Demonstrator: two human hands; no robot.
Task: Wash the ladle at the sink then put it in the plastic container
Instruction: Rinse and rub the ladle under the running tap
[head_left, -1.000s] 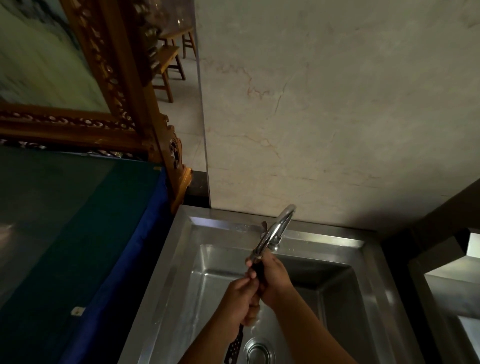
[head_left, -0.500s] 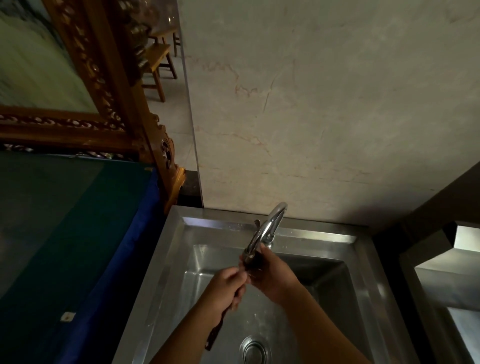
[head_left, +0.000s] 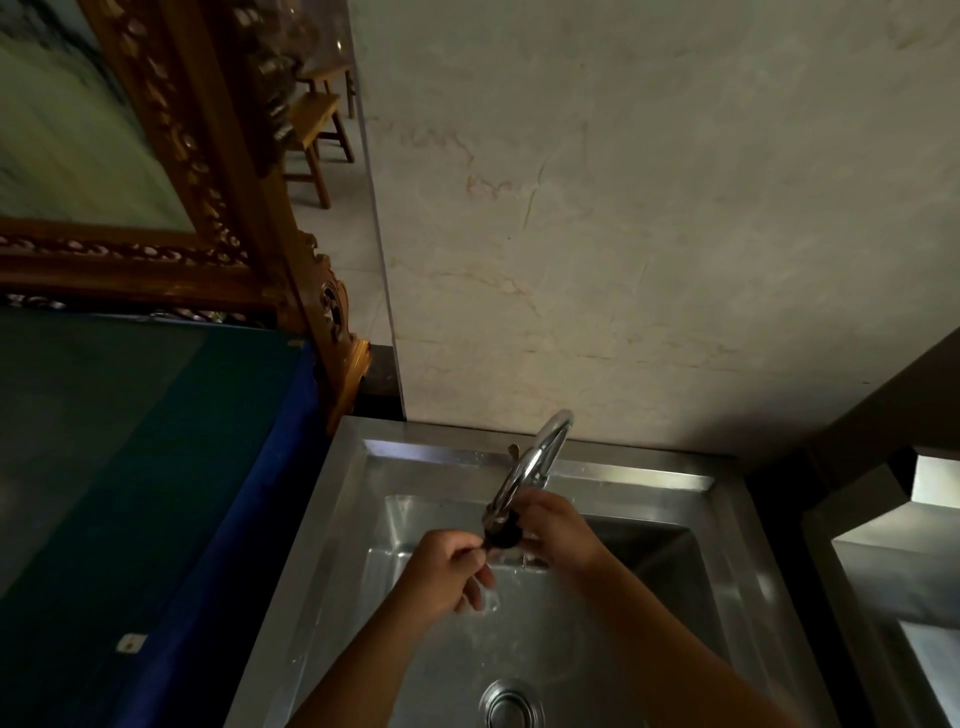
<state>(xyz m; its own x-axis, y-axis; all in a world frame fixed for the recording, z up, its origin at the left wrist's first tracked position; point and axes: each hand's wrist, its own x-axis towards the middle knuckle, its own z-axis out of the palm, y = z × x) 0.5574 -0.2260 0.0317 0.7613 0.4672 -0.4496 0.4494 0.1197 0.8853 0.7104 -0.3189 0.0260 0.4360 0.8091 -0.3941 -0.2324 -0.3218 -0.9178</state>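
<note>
Step in hand: rinsing the ladle (head_left: 503, 535) under the tap (head_left: 530, 467), inside the sink (head_left: 727, 561). Only a dark part of the ladle shows, just below the spout; rest is hidden by the hands, so which end is under the water can't be confirmed.

Left hand (head_left: 447, 577): fingers curled, pinching the ladle from the near-left side. Right hand (head_left: 558, 530): closed around the dark part from the right, touching it. Both hands are over the basin, near the back wall of the sink.

Advice: keep the ladle low under the spout so spray stays in the basin; turn it w/ the left hand while the right rubs all faces; keep a firm pinch, wet handle likely slippery. Shake off over the drain (head_left: 511, 704) before moving away.

Surface: steel basin is wet, w/ water visible below the hands. Drain looks unblocked.

Room: dim light. Marbled wall (head_left: 649, 234) behind sink. Blue-edged table (head_left: 156, 493) to the left; carved wooden frame (head_left: 218, 171) above it; wooden stool (head_left: 311, 140) beyond. Second steel unit (head_left: 893, 571) at right. Plastic container not in view.
</note>
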